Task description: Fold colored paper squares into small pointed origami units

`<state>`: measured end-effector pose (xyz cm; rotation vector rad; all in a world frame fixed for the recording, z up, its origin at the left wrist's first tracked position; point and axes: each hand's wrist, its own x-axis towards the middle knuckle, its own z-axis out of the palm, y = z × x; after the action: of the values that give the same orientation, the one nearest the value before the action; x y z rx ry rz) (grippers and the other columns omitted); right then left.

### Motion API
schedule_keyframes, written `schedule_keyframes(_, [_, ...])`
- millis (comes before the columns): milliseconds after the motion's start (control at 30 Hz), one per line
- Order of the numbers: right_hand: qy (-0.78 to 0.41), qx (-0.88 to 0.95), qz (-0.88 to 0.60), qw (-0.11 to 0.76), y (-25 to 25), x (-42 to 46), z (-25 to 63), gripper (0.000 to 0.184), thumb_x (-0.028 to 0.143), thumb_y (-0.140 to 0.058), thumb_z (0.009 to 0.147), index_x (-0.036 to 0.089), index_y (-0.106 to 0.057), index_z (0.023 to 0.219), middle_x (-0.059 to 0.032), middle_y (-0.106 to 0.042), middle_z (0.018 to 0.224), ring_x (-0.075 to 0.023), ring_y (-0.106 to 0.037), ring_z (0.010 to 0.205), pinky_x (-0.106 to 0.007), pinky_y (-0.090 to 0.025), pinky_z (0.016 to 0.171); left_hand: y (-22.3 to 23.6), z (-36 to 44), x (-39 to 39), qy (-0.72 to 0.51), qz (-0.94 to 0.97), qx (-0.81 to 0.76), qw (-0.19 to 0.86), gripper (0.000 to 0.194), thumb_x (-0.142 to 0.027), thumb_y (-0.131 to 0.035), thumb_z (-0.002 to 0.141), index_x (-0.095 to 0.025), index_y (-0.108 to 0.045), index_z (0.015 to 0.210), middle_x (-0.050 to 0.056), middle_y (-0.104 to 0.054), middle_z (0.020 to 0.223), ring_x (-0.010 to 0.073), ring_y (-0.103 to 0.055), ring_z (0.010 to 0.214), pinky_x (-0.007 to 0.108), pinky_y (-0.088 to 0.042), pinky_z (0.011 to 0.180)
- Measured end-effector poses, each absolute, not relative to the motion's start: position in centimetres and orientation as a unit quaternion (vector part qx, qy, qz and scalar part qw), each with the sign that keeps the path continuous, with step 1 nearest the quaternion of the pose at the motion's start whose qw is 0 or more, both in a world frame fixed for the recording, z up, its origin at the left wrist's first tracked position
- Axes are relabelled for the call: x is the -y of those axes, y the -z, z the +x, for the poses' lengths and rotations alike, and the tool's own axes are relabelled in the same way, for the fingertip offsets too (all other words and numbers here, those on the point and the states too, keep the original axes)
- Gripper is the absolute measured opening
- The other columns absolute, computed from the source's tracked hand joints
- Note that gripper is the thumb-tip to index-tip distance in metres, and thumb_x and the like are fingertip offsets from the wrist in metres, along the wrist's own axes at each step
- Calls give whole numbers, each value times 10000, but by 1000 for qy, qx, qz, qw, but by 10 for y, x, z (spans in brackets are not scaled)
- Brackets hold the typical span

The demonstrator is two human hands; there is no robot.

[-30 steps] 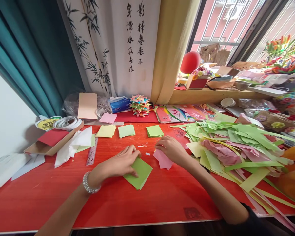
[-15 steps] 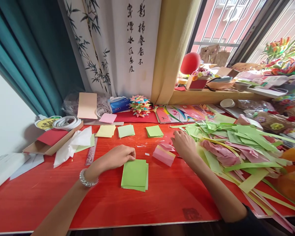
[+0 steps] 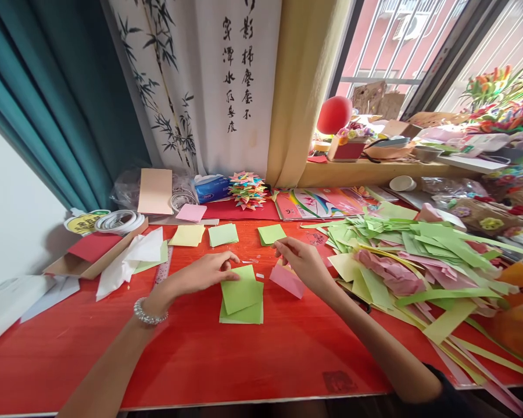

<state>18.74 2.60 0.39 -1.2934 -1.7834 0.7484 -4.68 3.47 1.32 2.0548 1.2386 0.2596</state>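
Observation:
My left hand [image 3: 211, 271], with a beaded bracelet on its wrist, has its thumb and fingers at the upper left corner of a green paper square [image 3: 243, 290]. That square lies slanted over a stack of green paper squares [image 3: 253, 318]. My right hand [image 3: 300, 260] hovers to the right of the stack, fingers bent and slightly apart, with nothing visible between them. Below it lies a pink paper piece [image 3: 287, 283], partly covered by the hand. Just beyond the fingertips sits another light green stack [image 3: 271, 234].
Yellow squares [image 3: 186, 235] and pale green squares [image 3: 223, 234] lie at the back. Green, yellow and pink paper strips [image 3: 422, 249] heap up on the right. On the left are a cardboard tray [image 3: 96, 264], white tissue [image 3: 131, 261] and a ruler [image 3: 163, 268]. A folded-paper ornament [image 3: 247, 190] stands behind.
The top green square has been shifted up and turned on its stack by my left hand. My right hand has moved left, from beside the strips to above the pink paper.

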Motion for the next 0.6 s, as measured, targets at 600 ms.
schedule_keyframes(600, [-265,734,-503,371,-5,-17,179,241,347,-448,834,192,-634,829,-32,-649,734,-145,-569,626,-252,-423,569,-20,-59,-43,-287,734,-544,288,273,-442,-546,731,-200,-668,768,26,-661,839,210,-563,806,260,-400,700])
